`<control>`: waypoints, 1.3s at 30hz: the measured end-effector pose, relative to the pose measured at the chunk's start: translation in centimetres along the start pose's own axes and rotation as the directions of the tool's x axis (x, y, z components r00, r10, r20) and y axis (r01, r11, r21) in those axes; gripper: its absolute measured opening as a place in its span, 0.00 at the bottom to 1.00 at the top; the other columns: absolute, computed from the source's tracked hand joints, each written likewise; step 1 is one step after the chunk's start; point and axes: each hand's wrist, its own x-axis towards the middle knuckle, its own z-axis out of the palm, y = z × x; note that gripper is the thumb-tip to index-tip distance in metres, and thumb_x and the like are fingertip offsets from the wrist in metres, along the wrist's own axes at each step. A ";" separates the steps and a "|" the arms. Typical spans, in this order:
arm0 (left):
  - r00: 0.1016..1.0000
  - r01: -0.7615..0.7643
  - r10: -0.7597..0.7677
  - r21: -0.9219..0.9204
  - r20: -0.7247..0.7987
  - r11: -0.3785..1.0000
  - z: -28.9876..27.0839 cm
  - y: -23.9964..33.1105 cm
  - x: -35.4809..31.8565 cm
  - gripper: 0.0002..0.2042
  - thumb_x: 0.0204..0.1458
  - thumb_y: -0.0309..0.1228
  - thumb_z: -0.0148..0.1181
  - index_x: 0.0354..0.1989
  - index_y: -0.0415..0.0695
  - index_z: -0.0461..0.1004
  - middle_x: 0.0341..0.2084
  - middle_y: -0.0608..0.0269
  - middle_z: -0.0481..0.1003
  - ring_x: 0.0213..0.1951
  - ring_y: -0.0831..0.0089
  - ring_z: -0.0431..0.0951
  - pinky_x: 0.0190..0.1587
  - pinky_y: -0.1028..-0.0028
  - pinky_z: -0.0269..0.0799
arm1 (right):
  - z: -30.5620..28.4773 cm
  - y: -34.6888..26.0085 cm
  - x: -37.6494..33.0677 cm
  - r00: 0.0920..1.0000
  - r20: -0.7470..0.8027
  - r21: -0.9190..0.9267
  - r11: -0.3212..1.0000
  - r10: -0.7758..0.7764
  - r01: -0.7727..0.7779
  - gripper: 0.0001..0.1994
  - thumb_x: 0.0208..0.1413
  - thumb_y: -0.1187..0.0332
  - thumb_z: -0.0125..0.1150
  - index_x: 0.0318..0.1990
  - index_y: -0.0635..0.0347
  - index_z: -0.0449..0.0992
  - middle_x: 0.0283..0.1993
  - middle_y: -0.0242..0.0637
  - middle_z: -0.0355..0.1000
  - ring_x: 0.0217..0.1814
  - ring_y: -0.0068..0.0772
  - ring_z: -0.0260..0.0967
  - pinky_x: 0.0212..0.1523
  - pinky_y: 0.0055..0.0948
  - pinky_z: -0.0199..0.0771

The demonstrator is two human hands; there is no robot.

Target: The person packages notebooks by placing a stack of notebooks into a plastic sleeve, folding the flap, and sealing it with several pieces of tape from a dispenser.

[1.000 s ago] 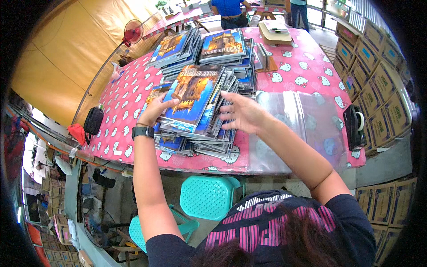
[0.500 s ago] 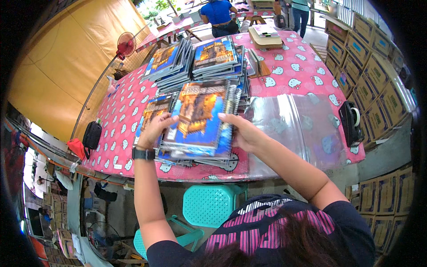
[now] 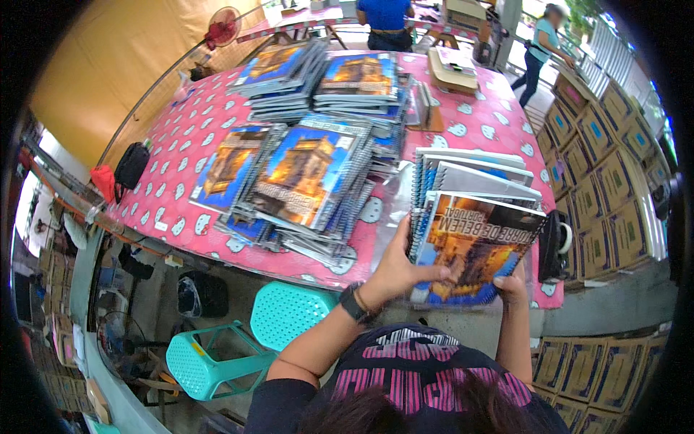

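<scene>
Between both hands is a batch of spiral notebooks (image 3: 473, 242) with a blue and gold building on the cover, at the right part of the table. The notebooks behind the front one are fanned apart, their coils showing on the left. My left hand (image 3: 406, 266) grips the batch's left side, thumb across the front cover. My right hand (image 3: 514, 286) holds the lower right corner, thumb in front, its other fingers hidden. To the left lies a pile of like notebooks (image 3: 307, 173), with a smaller pile (image 3: 230, 166) beside it.
Two more notebook stacks (image 3: 354, 76) stand farther back on the pink patterned table (image 3: 170, 188). A black tape dispenser (image 3: 554, 249) sits at the right edge, a black bag (image 3: 131, 165) at the left. Teal stools (image 3: 293, 312) stand below, cartons (image 3: 600, 181) rise rightward. A person (image 3: 538, 54) walks beyond.
Both hands have moved right, from the left-hand pile to over the clear plastic sheet, bringing a batch of notebooks, now turned and fanned. My view has swung too.
</scene>
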 end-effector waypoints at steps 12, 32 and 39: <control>0.973 0.021 -0.030 -0.042 -0.227 0.999 4.8 -15.5 6.6 0.43 0.28 0.19 0.73 0.55 0.42 0.52 0.46 0.61 0.64 0.51 0.71 0.64 0.53 0.70 0.63 | -8.5 7.9 3.8 0.996 -0.057 0.049 0.997 0.069 -0.066 0.33 0.34 0.74 0.71 0.52 0.65 0.64 0.45 0.37 0.69 0.44 0.30 0.69 0.44 0.31 0.72; 0.873 0.476 0.102 0.879 -0.477 0.035 -24.3 9.8 5.3 0.35 0.41 0.50 0.65 0.52 0.35 0.67 0.47 0.42 0.71 0.49 0.58 0.73 0.52 0.66 0.65 | -9.8 6.5 5.1 0.971 0.060 -0.108 0.969 0.231 -0.223 0.28 0.35 0.80 0.71 0.48 0.65 0.67 0.40 0.40 0.73 0.42 0.32 0.73 0.43 0.32 0.75; 0.744 0.580 0.481 0.806 -0.464 -0.120 -19.1 13.9 5.9 0.25 0.41 0.44 0.68 0.40 0.35 0.74 0.34 0.49 0.76 0.39 0.57 0.76 0.44 0.65 0.69 | -9.8 5.9 5.2 0.978 0.076 -0.097 0.977 0.195 -0.188 0.37 0.36 0.78 0.71 0.57 0.63 0.58 0.43 0.37 0.71 0.46 0.31 0.71 0.46 0.32 0.74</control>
